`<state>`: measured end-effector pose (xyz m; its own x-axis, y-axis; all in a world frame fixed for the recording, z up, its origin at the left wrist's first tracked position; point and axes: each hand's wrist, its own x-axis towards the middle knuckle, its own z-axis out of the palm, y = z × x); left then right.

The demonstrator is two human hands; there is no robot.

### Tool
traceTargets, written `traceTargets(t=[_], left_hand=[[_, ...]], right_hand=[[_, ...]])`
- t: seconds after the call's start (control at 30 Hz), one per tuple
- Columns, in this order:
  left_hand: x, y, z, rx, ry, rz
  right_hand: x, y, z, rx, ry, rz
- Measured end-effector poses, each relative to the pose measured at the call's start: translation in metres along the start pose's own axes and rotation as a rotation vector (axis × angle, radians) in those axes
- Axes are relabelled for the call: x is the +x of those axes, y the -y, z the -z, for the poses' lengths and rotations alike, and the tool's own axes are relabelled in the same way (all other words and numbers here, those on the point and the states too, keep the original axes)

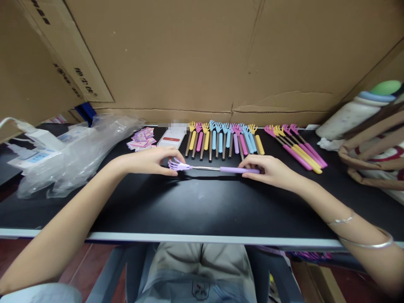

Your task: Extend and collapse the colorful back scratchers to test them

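A purple back scratcher [238, 170] with a thin metal shaft lies level across the space between my hands. My left hand [154, 161] has its thumb and fingers around the claw end. My right hand [269, 169] grips the end of the purple handle. Just behind it stretches a row of back scratchers [229, 139] in yellow, pink, blue and purple, some showing dark metal shafts and others coloured handles. To the right of that row lies a slanted group of pink and yellow back scratchers [301, 152].
Small printed cards [142, 139] are piled beside a phone [172, 138] with a lit screen. Clear plastic bags [72, 158] and a white power strip [47, 145] lie at left. A bottle [350, 113] and a brown-handled bag [372, 147] stand at right. Cardboard [189, 54] walls the back.
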<state>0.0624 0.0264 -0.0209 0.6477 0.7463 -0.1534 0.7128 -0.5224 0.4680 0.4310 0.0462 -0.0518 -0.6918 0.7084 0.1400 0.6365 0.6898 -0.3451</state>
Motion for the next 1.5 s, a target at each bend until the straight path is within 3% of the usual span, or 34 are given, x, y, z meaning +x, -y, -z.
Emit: traceTargets(t=[0.6, 1.5], left_hand=[[0.0026, 0.006, -0.0044, 0.083, 0.081, 0.15], [0.0063, 0.0024, -0.0069, 0.07, 0.109, 0.187]], right_hand=[[-0.0002, -0.0021, -0.0005, -0.029, 0.08, -0.031], [0.0005, -0.0033, 0.0011, -0.007, 0.095, -0.053]])
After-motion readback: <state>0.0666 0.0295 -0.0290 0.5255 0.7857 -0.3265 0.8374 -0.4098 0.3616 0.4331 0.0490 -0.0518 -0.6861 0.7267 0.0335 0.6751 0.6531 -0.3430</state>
